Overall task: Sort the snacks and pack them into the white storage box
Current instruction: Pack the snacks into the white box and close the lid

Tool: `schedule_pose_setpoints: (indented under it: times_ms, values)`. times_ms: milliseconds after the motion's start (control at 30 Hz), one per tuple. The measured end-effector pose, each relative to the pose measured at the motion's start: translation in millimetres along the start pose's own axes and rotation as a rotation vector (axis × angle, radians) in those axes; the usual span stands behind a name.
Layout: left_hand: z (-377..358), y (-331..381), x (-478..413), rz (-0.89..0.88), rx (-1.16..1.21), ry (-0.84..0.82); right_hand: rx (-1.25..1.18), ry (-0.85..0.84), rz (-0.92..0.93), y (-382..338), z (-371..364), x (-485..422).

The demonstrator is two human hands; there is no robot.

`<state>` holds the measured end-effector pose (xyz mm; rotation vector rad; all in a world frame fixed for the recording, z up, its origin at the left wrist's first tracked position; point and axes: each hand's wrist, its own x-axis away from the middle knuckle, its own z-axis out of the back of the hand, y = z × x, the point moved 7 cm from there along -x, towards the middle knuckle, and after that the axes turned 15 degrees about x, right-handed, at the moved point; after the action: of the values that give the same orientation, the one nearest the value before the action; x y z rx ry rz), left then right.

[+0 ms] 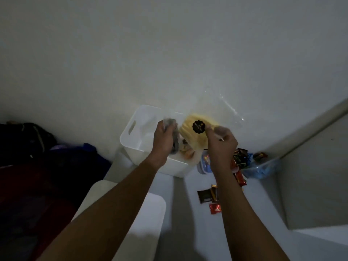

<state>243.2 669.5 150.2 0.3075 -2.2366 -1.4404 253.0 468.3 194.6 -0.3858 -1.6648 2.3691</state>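
While clutched by left hand [163, 140] and right hand [222, 142] over the white storage box [131, 129], the slick snack bag [192, 137] may be dropped.

Storage box [139, 132], centre of frame: plain white, no pattern.
Snack bag [194, 140], just right of it: pale yellow under clear film.
Round sticker [198, 126] on the bag: black, faint light lettering.
Crumpled packet [172, 132], centre: mottled grey.
Tub [204, 162], below the bag: blue and white, red mark.
Square wrapper [205, 196], lower centre-right: dark brown, gold strip at edge.
Small wrapper [215, 208], beneath it: red, pale print.
Long wrapper [240, 178], right of centre: red-orange.
Plastic bag [263, 169], right: translucent blue.
Cloth [28, 185], lower left: dark red.
Wall [169, 53], upper frame: off-white.
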Motion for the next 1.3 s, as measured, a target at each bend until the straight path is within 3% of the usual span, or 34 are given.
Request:
schedule_pose_setpoints:
  times_ms: [167, 267, 567, 667, 767, 900, 1033, 1133, 1300]
  values:
    - [12.6, -2.5, -36.4, -0.106, -0.570, 0.004, 0.031, -0.118, -0.214, 25.6, -49.4, 11.5]
    - [17.4, -16.6, -52.0, -0.090, -0.754, -0.061, 0.175, -0.184, -0.304, 39.1, -66.2, 17.6]
    - [23.1, -46.9, -70.0, 0.174, -0.724, -0.297, 0.540, -0.485, -0.358, 63.8, -100.3, 14.3]
    - [14.1, -62.6, -72.0, 0.357, -0.777, -0.467, 0.623, -0.563, -0.378, 66.6, -101.7, 5.0]
    - [11.2, -74.5, -71.9, 0.556, -0.800, -0.564, 0.802, -0.500, -0.233, 60.8, -92.6, -10.1]
    - [11.0, -88.1, -79.1, 0.736, -0.637, -0.510, 0.929, -0.380, -0.077, 54.6, -82.5, -23.0]
    - [11.4, -106.7, -87.6, 0.729, -0.605, -0.447, 1.056, -0.428, -0.052, 59.9, -87.0, -20.0]
    - [10.2, -118.6, -93.5, 0.633, -0.711, -0.412, 1.027, -0.391, 0.008, 62.6, -90.6, -18.5]
    - [5.8, -125.1, -93.1, 0.653, -0.693, -0.405, 1.023, -0.336, 0.069, 70.8, -83.0, -25.0]
